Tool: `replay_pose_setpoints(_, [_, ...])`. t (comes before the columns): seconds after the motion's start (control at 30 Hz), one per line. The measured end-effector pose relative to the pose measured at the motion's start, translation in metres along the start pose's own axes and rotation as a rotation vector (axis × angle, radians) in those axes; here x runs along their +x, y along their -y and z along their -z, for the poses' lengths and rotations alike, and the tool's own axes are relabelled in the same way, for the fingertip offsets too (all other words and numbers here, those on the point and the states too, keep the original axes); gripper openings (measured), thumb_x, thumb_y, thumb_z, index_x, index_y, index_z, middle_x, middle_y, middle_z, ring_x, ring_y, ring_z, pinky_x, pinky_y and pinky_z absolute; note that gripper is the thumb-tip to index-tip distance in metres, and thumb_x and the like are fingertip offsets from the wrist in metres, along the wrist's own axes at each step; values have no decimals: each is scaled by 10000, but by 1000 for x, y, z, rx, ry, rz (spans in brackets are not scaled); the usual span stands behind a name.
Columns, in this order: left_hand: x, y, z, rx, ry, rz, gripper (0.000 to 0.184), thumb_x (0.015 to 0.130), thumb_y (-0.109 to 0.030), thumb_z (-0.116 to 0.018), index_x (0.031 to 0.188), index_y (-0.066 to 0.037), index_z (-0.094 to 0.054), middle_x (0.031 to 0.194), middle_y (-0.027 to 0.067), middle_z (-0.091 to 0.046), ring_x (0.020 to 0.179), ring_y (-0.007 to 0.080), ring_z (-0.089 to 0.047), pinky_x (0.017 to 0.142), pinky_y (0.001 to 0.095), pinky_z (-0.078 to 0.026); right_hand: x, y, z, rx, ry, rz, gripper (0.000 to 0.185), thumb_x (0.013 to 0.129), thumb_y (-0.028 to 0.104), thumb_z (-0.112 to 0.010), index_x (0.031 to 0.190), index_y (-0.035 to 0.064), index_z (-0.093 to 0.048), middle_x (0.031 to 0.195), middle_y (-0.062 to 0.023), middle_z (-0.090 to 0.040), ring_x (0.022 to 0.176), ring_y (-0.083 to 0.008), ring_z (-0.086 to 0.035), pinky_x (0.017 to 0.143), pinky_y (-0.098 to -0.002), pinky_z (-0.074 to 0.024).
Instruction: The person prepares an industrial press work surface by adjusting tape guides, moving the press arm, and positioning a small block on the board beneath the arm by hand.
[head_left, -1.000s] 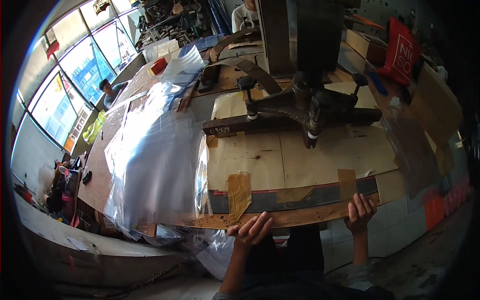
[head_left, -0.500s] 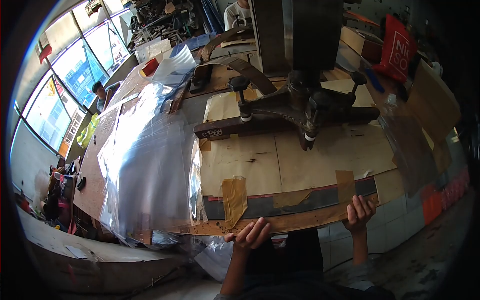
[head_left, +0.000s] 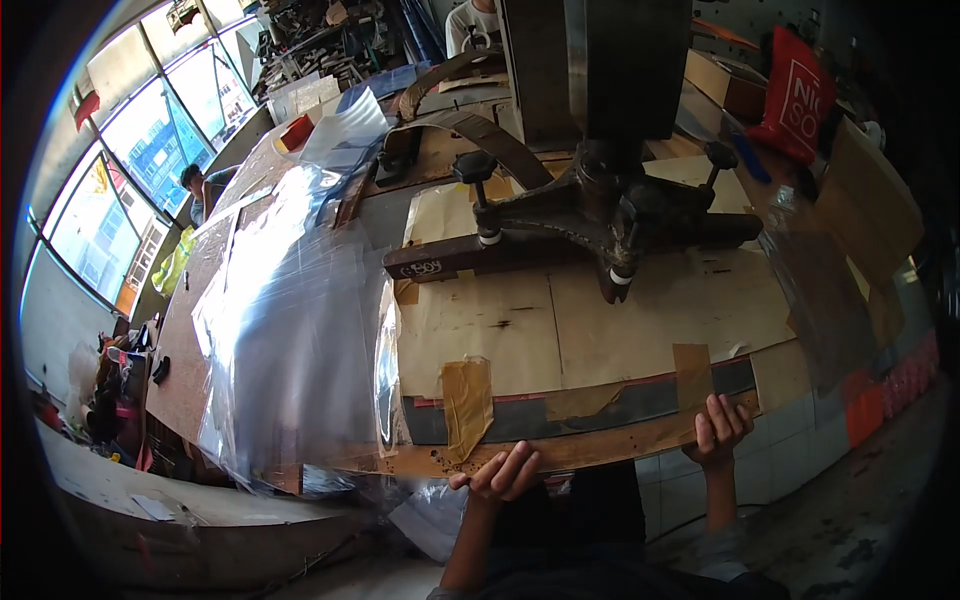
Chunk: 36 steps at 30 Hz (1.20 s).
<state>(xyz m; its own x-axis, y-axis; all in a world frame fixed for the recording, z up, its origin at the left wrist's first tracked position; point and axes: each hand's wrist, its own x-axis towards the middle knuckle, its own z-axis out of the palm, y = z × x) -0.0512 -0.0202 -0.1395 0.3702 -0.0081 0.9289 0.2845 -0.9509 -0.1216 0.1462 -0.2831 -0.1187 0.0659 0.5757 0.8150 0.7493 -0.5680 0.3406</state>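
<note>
My left hand (head_left: 502, 474) curls its fingers over the front edge of a wooden board (head_left: 590, 452), just below a strip of brown tape (head_left: 466, 405). Farther right, my right hand (head_left: 718, 432) grips the same edge near a second piece of tape (head_left: 692, 375). Both thumbs are mostly hidden. On the board lie a dark strip (head_left: 520, 420) and a pale, stained sheet (head_left: 480, 340). Above the sheet stands a dark metal press head (head_left: 610, 215) with knobbed screws and a crossbar (head_left: 440, 264); whether it touches the sheet I cannot tell.
Clear plastic sheets (head_left: 290, 350) cover the table's left side. A red bag (head_left: 795, 95) and cardboard (head_left: 868, 200) stand at the right. One person (head_left: 195, 190) is by the windows, another (head_left: 470, 25) behind the press. A curved strip (head_left: 485, 135) lies behind.
Both hands keep their hold on the board's edge, and the press looks unmoved. The view has shifted very slightly. By the windows, the person's head and arm have changed position a little.
</note>
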Motion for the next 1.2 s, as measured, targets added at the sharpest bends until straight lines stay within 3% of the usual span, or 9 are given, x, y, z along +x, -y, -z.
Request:
replay_pose_setpoints(0.37, [3,-1,-1,-2,-22,6,160,874,-479,-554,959,-362,-624,1015,-158,-584,971,61,-469,1113,467,-63,-2,-1,-1,-2,1,7,202,915,123,-522,1091,155,-430,1166,-85,-558,1098,-245,-527,957,-437,-336])
replay_pose_setpoints(0.53, [3,-1,3,-23,35,18,145,884,-370,-554,1010,-358,-625,1061,-160,-596,1005,56,-473,1106,441,-87,1,0,-1,15,2,-9,202,911,125,-528,1087,154,-433,1175,-81,-558,1109,-243,-521,958,-435,-335])
replay_pose_setpoints(0.67, [7,0,7,-45,66,27,176,871,-315,-558,1027,-349,-632,1118,-160,-596,1029,56,-474,1075,408,-139,9,5,9,54,90,-69,214,949,252,-478,1136,155,-439,1219,-88,-525,1128,-256,-505,970,-453,-326])
replay_pose_setpoints(0.83, [14,0,17,-88,158,65,268,801,-261,-645,1065,-306,-654,1171,-143,-591,1048,31,-506,1026,374,-194,26,13,25,121,174,-136,366,966,424,-405,1221,162,-420,1267,-101,-479,1164,-266,-482,1013,-485,-298])
replay_pose_setpoints(1.03, [34,3,40,-139,306,67,353,770,-283,-700,1119,-258,-655,1237,-99,-585,1077,64,-520,962,330,-253,20,10,32,86,240,-113,366,994,397,-348,1224,155,-498,1293,-105,-495,1184,-260,-490,1034,-517,-286])
replay_pose_setpoints(1.2, [52,6,56,-241,382,95,407,748,-289,-692,1149,-236,-658,1242,-52,-599,1068,89,-548,918,304,-309,42,9,56,210,296,-132,361,949,376,-443,1210,162,-574,1285,-59,-544,1189,-214,-507,1041,-528,-293])
